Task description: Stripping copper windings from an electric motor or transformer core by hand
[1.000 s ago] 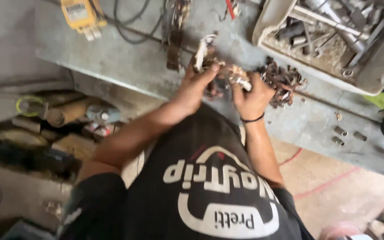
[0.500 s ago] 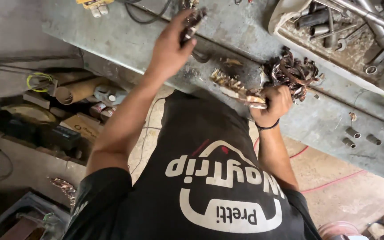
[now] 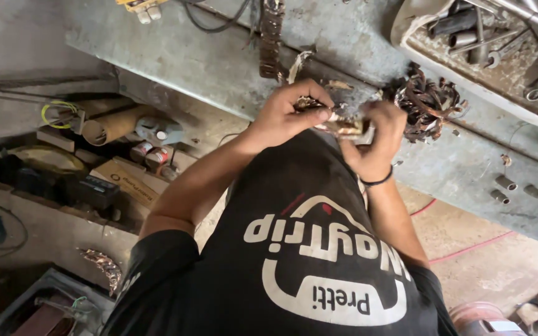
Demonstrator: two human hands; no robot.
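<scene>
Fingers of both hands are closed on one thing: a short bundle of coppery, burnt-looking wire strips [image 3: 337, 123], held just above the centre of the frame. Left hand [image 3: 287, 115] pinches its left end, with the fingertips curled down over it; right hand [image 3: 375, 140], with a thin black band on the wrist, grips the right end from below. The long axis of the bundle runs nearly level, from left to right, slightly lower on the right side, so it lies between the two hands and both are equally near to it. Neither hand is released.

Just to the right of the right hand, apart from it, a dark tangled coil of old copper winding [image 3: 429, 102] lies on the grey worn metal workbench [image 3: 175, 56]. In the upper right corner stands a pale shallow tray with steel sockets and wrenches [image 3: 505, 37]. A brown rusty chain-like strip [image 3: 272, 37] lies at the upper middle. Small steel cylinders [image 3: 515, 186] rest on the bench at the right. At the left, below the bench, I see a cardboard tube, small cans and boxes on a dusty floor
</scene>
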